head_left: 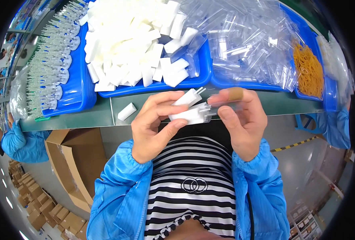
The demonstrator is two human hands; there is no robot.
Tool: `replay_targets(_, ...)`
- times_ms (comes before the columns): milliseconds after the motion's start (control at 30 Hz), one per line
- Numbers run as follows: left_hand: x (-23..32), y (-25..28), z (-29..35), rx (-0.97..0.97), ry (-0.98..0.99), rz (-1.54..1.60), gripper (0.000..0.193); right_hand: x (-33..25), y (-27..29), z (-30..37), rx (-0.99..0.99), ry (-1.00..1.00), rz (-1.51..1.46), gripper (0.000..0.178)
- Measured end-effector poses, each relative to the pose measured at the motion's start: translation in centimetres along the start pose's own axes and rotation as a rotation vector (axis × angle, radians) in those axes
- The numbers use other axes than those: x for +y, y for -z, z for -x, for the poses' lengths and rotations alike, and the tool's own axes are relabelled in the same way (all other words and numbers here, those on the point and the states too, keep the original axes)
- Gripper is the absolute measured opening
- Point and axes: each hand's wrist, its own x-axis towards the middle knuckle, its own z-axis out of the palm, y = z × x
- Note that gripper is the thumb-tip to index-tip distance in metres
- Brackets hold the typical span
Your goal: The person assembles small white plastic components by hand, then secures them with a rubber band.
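Note:
My left hand [157,120] is closed around two white oblong blocks, side by side between thumb and fingers. The upper white block [188,97] has thin prongs sticking out of its right end. On the lower white block [191,115], the right end carries short pale prongs too. At that end my right hand [243,120] pinches a clear plastic piece [229,105], blurred and partly hidden by the fingers. A tan band wraps one right finger. Another white block [127,111] lies alone on the green table [105,107], left of my left hand.
Beyond my hands, blue trays hold heaped white blocks [121,44], clear plastic pieces [249,44] and yellow rubber bands [308,70]. Rows of small clear-and-white parts [51,64] fill a left tray [78,86]. An open cardboard box [79,160] stands below. Co-workers [27,143] sit at both sides.

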Motion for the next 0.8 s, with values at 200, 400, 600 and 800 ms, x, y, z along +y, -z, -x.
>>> replay_targets(200, 0.2, -0.9, 1.0, 0.128, 0.078, 0.031, 0.026, 0.2, 0.1, -0.5, -0.112, 0.023, 0.084, 0.023)
replay_targets(400, 0.1, -2.0, 1.5, 0.157, 0.069, 0.009, 0.025, 0.8, -0.4, 0.3, -0.032, 0.004, 0.094, 0.022)
replay_targets(600, 0.5, -2.5, 1.4, 0.132, 0.076, -0.056, 0.019, 1.4, -0.6, 0.7, 0.000, 0.156, 0.197, 0.022)
replay_targets(800, 0.5, -2.8, 1.3, 0.178, 0.057, -0.232, 0.018, 1.4, -0.4, 0.6, -0.034, 0.215, 0.269, 0.023)
